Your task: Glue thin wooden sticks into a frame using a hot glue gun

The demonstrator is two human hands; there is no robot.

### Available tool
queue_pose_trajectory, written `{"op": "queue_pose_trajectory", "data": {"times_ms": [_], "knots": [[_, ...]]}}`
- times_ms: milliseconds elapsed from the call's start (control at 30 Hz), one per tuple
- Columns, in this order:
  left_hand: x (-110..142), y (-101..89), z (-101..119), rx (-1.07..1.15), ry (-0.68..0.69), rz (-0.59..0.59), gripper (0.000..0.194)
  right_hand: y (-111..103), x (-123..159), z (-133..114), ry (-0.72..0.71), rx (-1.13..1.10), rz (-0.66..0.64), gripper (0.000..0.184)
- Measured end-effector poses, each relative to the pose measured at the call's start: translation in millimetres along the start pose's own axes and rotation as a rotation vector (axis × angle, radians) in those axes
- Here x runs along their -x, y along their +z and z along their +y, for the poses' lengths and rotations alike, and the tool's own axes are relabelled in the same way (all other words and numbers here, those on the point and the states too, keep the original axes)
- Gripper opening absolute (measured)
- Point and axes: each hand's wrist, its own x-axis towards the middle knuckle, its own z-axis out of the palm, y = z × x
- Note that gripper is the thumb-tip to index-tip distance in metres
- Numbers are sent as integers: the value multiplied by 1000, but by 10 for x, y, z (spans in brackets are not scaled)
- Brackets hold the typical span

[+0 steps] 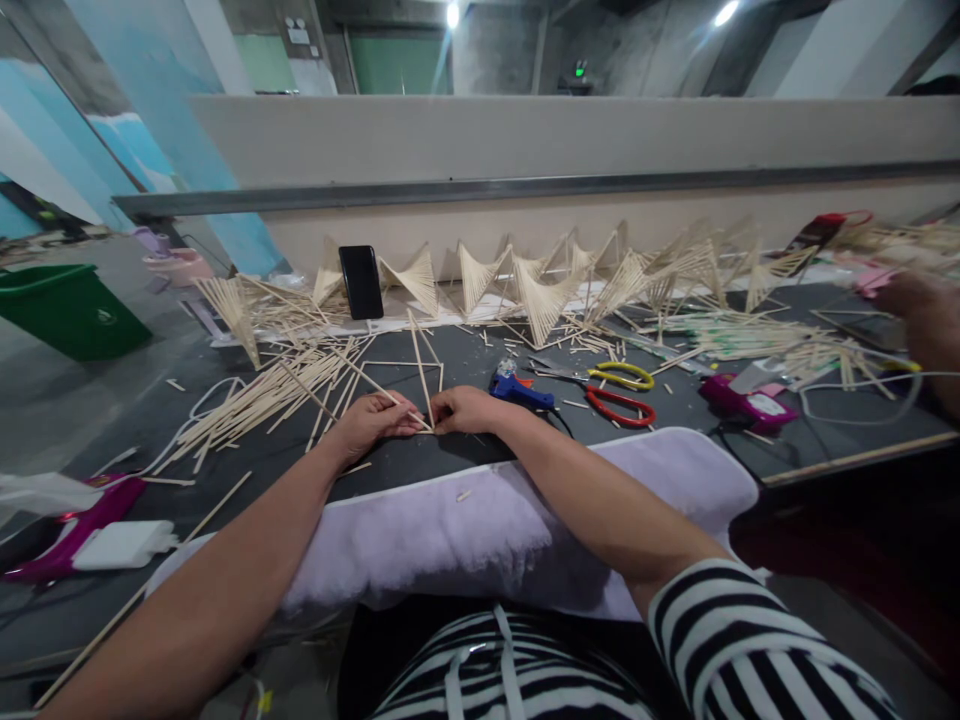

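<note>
Striped clothing (757, 640) is nearest, below the stick frame (421, 368). The person's left hand (371, 420) pinches a stick (365, 376) against the frame's near corner; the right hand (463, 410) grips that corner. Left of the frame sprawls a stick pile (259, 405); right, a glue gun (523, 390) and scissors (622, 408) crowd close.

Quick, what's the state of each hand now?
Left hand: closed, holding a thin, pale wooden stick.
Right hand: curled at a pale wooden-stick frame; grip unclear.

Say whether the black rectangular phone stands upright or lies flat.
Upright: the phone stands on its short edge, its dark face turned toward the camera.
</note>
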Motion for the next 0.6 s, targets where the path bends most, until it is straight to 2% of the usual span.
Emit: {"op": "queue_pose_trajectory", "data": {"times_ms": [600], "knots": [[-3,-10,-10,-5,1,-4,24,-15,11,-22,11,19,-2,18]]}}
